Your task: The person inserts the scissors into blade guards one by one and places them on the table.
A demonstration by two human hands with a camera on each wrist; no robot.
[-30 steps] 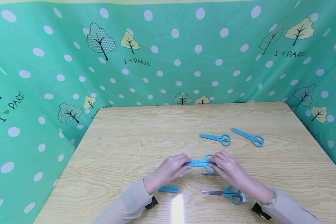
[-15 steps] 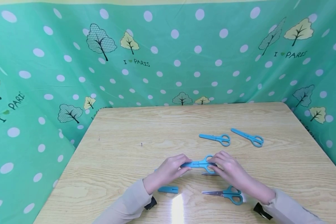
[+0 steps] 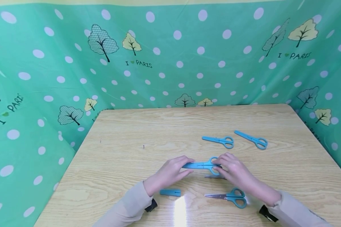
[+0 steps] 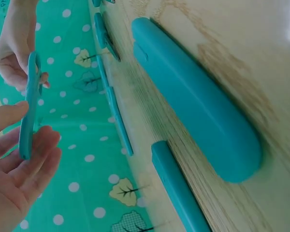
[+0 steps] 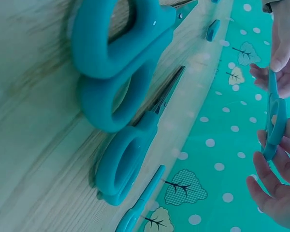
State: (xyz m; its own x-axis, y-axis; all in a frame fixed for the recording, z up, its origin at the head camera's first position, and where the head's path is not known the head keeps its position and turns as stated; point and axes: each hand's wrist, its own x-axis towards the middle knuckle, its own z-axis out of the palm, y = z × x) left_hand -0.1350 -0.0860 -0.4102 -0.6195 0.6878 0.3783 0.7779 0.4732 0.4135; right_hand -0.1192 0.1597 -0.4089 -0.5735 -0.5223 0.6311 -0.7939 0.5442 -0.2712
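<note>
Blue scissors point(image 3: 207, 165) with a sheath point(image 3: 197, 165) over the blades are held above the table between both hands. My left hand point(image 3: 169, 173) pinches the sheath end; in the left wrist view its thumb touches one side, with the fingers point(image 4: 43, 140) loosely behind. My right hand point(image 3: 234, 168) grips the handle loops, partly covering them. Below it lie bare-bladed scissors point(image 3: 214, 176), mostly hidden in the head view. Another bare-bladed pair point(image 3: 236, 197) lies nearer. A loose blue sheath point(image 3: 170, 192) lies near my left wrist; the left wrist view shows a second sheath point(image 4: 179, 188).
Two sheathed pairs of scissors, one on the left point(image 3: 218, 141) and one on the right point(image 3: 251, 138), lie farther back on the wooden table point(image 3: 125, 129). A green patterned curtain point(image 3: 159, 56) hangs behind and beside the table.
The left fingers have loosened and shifted slightly left, so more of the sheath shows. The scissors and right hand have moved very slightly right.
</note>
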